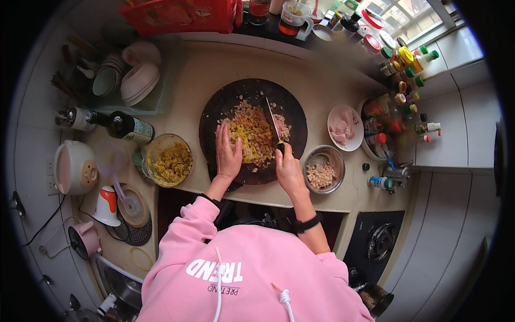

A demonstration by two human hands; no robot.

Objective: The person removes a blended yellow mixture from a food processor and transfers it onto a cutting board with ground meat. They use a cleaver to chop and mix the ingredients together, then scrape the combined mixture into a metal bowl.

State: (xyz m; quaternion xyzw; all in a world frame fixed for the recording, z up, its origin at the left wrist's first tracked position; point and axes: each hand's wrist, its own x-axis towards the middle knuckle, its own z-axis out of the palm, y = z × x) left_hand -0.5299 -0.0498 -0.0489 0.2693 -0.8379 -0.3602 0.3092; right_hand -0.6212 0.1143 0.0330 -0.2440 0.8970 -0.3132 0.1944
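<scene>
On a round dark chopping board (253, 88) lies a spread heap of minced meat mixed with something yellow (251, 131). My right hand (290, 167) grips the handle of a knife (272, 118), whose blade stands on edge at the heap's right side, with paler mince beyond it. Flat against the heap's left edge rests my left hand (228, 155), its fingers extended and holding nothing. A glass bowl of yellow mixture (171, 161) is left of the board. To the right are a metal bowl of mince (322, 173) and a white plate (356, 139) with raw meat slices (342, 124).
A green glass bottle (124, 126) lies behind the glass bowl, near a rack of dishes (141, 84). Seasoning bottles and jars (402, 80) crowd the right back. A gas hob (378, 241) is at right, a sink (122, 285) at lower left, a rice cooker (74, 169) at left.
</scene>
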